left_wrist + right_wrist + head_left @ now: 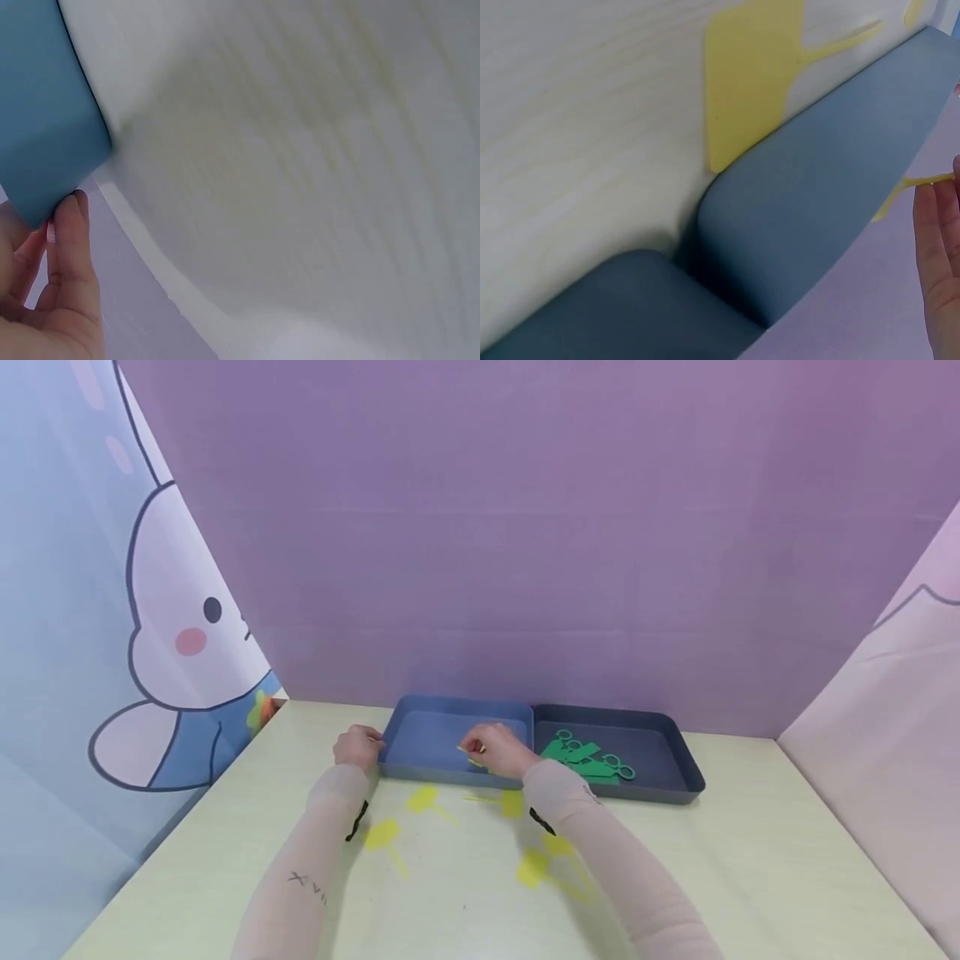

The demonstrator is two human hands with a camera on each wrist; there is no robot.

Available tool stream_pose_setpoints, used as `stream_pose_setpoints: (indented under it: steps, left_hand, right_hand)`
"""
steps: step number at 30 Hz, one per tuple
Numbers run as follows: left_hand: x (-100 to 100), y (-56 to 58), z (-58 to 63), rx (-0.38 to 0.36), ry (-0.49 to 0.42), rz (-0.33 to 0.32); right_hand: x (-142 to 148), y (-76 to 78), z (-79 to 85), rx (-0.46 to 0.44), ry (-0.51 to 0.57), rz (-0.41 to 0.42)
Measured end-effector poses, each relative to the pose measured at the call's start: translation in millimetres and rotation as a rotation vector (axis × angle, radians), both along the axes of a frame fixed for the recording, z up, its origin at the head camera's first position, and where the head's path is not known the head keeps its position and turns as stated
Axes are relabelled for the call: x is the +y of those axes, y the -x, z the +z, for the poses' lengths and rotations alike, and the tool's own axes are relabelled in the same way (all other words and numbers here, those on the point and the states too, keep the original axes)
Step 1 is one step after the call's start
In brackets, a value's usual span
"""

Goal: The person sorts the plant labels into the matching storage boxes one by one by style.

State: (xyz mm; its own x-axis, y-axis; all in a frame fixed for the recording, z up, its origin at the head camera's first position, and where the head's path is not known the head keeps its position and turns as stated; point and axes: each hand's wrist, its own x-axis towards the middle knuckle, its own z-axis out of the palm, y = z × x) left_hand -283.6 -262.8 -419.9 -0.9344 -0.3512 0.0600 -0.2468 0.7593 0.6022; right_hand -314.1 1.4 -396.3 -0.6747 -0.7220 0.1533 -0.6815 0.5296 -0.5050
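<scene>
My left hand (358, 747) grips the left rim of the blue tray (423, 735); in the left wrist view, its fingers (73, 232) are at the tray's corner. Over the right part of that tray, my right hand (498, 749) pinches a yellow tag with a thin tail (930, 180). Part of the tag is hidden by the hand and the tray wall. On the table in front lie several more flat yellow tags, including one at the tray's front wall (750, 82) and one near the left forearm (383, 834).
Against the blue tray's right side stands a dark grey tray (652, 752). Several green tags with ring ends (596, 769) lie inside it. A purple cloth (525, 527) hangs behind the pale table (750, 852), with printed cloths at both sides.
</scene>
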Motion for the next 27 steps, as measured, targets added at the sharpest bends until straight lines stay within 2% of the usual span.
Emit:
stream_pose_setpoints:
  steps: [11, 18, 27]
  left_hand:
    - [1, -2.5, 1.3, 0.006, 0.001, 0.009]
    - [0, -4.2, 2.1, 0.016, 0.001, 0.013]
    - [-1, -1.2, -0.9, 0.013, 0.006, 0.003]
  right_hand:
    - [-5, -2.0, -6.2, 0.045, -0.054, 0.008]
    - [-9, -2.1, -10.9, 0.089, -0.108, 0.041]
    - [-15, 2.7, -17.5, 0.097, -0.139, 0.062]
